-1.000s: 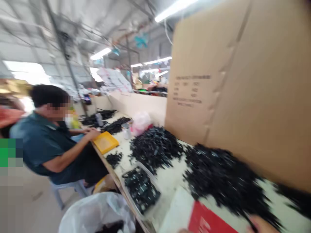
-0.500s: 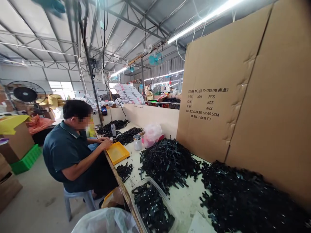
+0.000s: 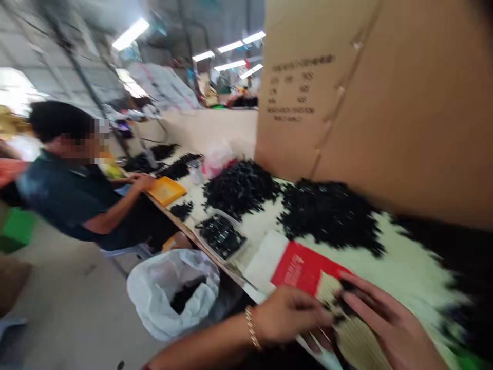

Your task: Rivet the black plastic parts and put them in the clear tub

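Observation:
My left hand [image 3: 287, 314], with a gold chain bracelet on its wrist, reaches in at the bottom right of the head view. Its fingers are bent and pressed together beside small black bits; what they pinch is blurred. Opposite it, my right hand [image 3: 393, 316] has its thumb and fingers closed about a small dark piece [image 3: 348, 295]. Between and below the hands lies a beige ribbed piece [image 3: 360, 341], partly covered by fingers. A red sheet with pale lettering [image 3: 302, 266] lies just beyond my fingertips on the pale tabletop [image 3: 400, 252].
Heaps of black strips [image 3: 327, 213] cover much of the table, by a tall cardboard box [image 3: 346, 113]. A clear tub [image 3: 221, 236] holds black parts. A white bag [image 3: 142, 288] stands below the edge. At left sits a co-worker [image 3: 73, 200] beside a yellow tray [image 3: 167, 190].
The view has swung down and to the right. Both my hands, the red sheet and the white bag's open mouth have come into view; the co-worker appears further left.

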Demonstrator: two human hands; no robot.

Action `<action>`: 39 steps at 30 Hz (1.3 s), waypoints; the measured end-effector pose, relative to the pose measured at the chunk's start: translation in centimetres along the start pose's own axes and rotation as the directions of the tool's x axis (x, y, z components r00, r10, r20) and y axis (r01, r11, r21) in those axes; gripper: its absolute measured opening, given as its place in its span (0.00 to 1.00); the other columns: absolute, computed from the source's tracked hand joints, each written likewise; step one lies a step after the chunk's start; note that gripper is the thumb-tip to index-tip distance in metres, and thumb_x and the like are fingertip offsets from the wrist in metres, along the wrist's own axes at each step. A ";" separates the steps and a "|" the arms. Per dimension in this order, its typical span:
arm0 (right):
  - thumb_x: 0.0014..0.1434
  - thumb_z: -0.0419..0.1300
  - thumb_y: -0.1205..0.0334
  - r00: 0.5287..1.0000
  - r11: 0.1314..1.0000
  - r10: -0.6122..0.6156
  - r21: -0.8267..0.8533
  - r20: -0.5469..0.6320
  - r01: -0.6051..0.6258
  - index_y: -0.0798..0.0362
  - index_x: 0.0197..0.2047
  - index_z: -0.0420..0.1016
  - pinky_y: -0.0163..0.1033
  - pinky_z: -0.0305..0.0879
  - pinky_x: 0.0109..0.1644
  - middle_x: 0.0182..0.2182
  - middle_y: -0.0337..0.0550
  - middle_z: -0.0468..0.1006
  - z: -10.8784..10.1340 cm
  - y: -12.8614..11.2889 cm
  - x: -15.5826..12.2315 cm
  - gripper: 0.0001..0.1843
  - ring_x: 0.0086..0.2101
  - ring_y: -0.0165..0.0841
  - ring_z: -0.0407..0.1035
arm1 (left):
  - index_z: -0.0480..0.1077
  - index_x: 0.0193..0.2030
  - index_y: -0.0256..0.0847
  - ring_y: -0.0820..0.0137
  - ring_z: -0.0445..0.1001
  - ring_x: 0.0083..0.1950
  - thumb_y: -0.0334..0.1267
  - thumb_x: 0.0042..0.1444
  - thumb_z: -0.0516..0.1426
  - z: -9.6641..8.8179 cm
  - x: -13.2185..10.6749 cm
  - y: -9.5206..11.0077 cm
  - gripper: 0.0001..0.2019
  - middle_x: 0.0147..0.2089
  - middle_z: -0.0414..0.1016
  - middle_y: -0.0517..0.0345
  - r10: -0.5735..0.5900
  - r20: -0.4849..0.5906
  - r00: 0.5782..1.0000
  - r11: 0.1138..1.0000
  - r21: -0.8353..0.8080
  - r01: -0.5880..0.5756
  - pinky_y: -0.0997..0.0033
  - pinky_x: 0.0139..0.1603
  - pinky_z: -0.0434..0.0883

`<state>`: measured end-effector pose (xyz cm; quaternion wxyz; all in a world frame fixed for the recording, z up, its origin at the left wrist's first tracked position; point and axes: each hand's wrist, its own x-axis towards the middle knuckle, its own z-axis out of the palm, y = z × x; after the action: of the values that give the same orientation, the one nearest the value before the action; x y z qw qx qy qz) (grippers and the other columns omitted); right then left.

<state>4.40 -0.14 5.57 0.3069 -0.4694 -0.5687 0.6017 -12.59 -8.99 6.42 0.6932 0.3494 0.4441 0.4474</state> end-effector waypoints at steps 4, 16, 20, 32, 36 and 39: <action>0.46 0.71 0.49 0.994 0.992 -0.031 0.121 0.100 0.019 0.51 0.48 0.75 0.38 0.70 0.36 0.33 0.44 0.78 0.6 -0.4 -1.1 0.27 0.33 0.36 0.72 | 0.75 0.31 0.33 0.74 0.74 0.25 0.57 0.43 0.64 0.3 -0.5 0.0 0.25 0.30 0.77 0.51 -0.067 0.011 0.998 0.996 -0.050 0.067 0.77 0.27 0.71; 0.49 0.71 0.55 0.977 0.962 -0.092 0.272 0.191 0.037 0.51 0.46 0.76 0.34 0.65 0.35 0.29 0.38 0.74 1.4 -1.0 -0.9 0.21 0.29 0.28 0.67 | 0.74 0.30 0.32 0.74 0.75 0.25 0.54 0.45 0.65 -0.5 -0.3 0.4 0.22 0.25 0.77 0.53 -0.151 -0.004 0.988 0.988 0.009 0.151 0.78 0.29 0.73; 0.49 0.71 0.55 0.971 0.958 -0.060 0.285 0.230 -0.008 0.52 0.45 0.75 0.33 0.65 0.35 0.28 0.38 0.74 1.3 -1.0 -0.4 0.21 0.29 0.27 0.67 | 0.74 0.31 0.32 0.74 0.75 0.25 0.54 0.45 0.65 -0.8 0.0 0.5 0.22 0.26 0.77 0.53 -0.160 0.008 0.987 0.987 0.017 0.160 0.77 0.29 0.73; 0.52 0.68 0.58 0.966 0.986 -0.102 0.154 0.237 0.066 0.49 0.48 0.72 0.36 0.65 0.47 0.40 0.40 0.74 0.8 -0.6 -0.3 0.20 0.40 0.30 0.69 | 0.74 0.30 0.33 0.75 0.73 0.25 0.53 0.44 0.65 -0.9 0.6 1.0 0.21 0.29 0.77 0.53 -0.141 -0.041 0.989 0.989 0.035 0.142 0.78 0.27 0.71; 0.53 0.67 0.57 0.964 0.989 -0.097 0.132 0.248 0.066 0.49 0.48 0.72 0.36 0.65 0.46 0.40 0.40 0.74 0.9 -0.9 -0.2 0.20 0.39 0.30 0.69 | 0.74 0.29 0.33 0.75 0.73 0.24 0.53 0.44 0.65 -0.9 0.7 1.1 0.21 0.27 0.77 0.54 -0.145 -0.039 0.989 0.989 0.036 0.146 0.78 0.26 0.70; 0.53 0.67 0.57 0.961 0.989 -0.088 0.139 0.263 0.053 0.48 0.48 0.72 0.35 0.65 0.46 0.40 0.39 0.74 0.9 -1.0 -0.1 0.19 0.39 0.30 0.68 | 0.73 0.29 0.33 0.75 0.72 0.23 0.53 0.45 0.65 -0.9 0.7 1.1 0.20 0.26 0.76 0.55 -0.137 -0.034 0.990 0.990 0.030 0.138 0.78 0.26 0.70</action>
<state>3.47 -0.45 6.54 0.2785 -0.3420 -0.5809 0.6841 -13.64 -7.86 6.80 0.7095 0.3220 0.4854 0.3966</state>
